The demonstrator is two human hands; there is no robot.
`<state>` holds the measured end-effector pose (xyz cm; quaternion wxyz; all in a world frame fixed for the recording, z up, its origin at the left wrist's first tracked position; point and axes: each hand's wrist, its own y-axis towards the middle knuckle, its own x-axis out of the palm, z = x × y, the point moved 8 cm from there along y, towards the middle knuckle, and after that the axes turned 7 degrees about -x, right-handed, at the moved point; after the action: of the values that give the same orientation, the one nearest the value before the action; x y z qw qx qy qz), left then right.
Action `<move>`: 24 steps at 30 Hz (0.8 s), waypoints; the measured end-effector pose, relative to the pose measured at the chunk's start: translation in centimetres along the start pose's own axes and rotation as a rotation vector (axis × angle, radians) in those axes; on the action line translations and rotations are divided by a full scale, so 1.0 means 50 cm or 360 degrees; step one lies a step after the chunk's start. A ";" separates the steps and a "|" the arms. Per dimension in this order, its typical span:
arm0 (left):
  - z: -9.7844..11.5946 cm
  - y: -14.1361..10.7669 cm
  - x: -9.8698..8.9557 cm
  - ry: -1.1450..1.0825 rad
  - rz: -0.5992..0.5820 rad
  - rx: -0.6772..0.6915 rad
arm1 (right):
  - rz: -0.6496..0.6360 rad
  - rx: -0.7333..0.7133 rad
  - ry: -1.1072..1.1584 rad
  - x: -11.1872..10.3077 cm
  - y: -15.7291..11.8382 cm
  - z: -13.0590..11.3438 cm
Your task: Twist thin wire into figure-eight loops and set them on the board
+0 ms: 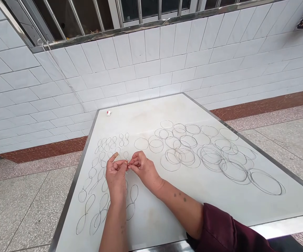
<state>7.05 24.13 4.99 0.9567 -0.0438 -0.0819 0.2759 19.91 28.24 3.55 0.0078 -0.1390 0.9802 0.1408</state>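
Note:
My left hand (116, 173) and my right hand (144, 168) meet over the left half of the white table (151, 115). Each pinches a thin wire piece (128, 163) between thumb and fingers, and the fingertips hide most of it. Around and beneath my hands lie several wire figure-eights (133, 203), each with two loops and a narrow middle. To the right of my hands, many round wire rings (185, 154) lie flat, many of them overlapping.
A small red and white object (109, 113) sits near the table's far left corner. Behind the table stands a white tiled wall (151, 70) with a barred window (114, 17). A cord (64, 78) hangs from the bars. Metal edging (71, 196) borders the table.

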 end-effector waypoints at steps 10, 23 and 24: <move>-0.003 0.001 0.001 -0.0051 -0.0058 -0.0011 | 0.0005 -0.0033 -0.0085 0.000 -0.001 0.000; -0.010 0.006 -0.008 0.0060 0.0047 0.0003 | -0.0067 -0.0072 -0.0255 0.007 -0.001 -0.001; -0.010 0.005 -0.007 0.0071 0.0033 0.0002 | -0.0068 -0.0087 -0.0288 0.006 -0.001 0.000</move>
<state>6.70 24.13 4.42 0.9554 -0.0503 -0.0600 0.2848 19.62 28.10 3.54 0.0955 -0.1468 0.9681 0.1793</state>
